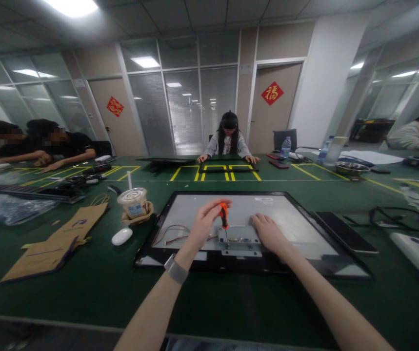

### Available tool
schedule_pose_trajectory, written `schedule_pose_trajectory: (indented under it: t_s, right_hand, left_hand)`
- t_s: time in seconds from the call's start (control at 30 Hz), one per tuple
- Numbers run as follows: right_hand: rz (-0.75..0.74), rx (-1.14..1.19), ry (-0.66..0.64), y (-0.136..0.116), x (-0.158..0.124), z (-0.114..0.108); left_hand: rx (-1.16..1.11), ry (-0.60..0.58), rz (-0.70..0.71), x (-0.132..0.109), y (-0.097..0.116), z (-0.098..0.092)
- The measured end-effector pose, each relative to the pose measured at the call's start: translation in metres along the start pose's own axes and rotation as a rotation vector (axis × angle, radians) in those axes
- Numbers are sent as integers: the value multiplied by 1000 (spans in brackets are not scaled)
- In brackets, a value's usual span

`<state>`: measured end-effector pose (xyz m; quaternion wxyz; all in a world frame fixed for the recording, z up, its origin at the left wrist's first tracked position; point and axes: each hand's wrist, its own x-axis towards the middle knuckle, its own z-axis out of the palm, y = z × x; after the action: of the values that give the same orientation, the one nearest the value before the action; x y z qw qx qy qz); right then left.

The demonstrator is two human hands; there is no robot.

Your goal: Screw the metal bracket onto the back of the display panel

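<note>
Screwdriver (224, 217), orange and black, stands nearly upright, its shaft directed at the left end of the metal port bracket (248, 239) along the near side of the display panel (289, 219). Left hand (205, 219): fingers closed on the screwdriver handle. Right hand (268, 233): fingers extended beside the bracket's right end; contact indeterminable. Lidded cup (132, 196) and white mouse (122, 237): left of panel.
</note>
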<state>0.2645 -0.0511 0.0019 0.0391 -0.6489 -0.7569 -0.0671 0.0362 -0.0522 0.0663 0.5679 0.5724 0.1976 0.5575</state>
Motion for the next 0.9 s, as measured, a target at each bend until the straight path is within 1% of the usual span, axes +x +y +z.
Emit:
schedule_pose_trajectory:
  t_s: [0.17,0.3,0.5,0.63,0.73,0.9]
  right_hand:
    - [2,4,5,-1,0,0]
    - [0,1,0,-1,0,-1]
    - [-4,-11,1,0,0,0]
    - [-4,-5,16,1,0,2]
    - [0,-2,16,1,0,2]
    - [3,4,3,0,1,0]
  left_hand:
    - [69,39,24,2,-7,-4]
    - [82,24,27,2,-9,-7]
    - [121,82,83,1,-5,-3]
    - [65,98,36,1,1,-1]
    - [-38,56,-27,-1,5,1]
    - [-185,-93,-67,-4,9,4]
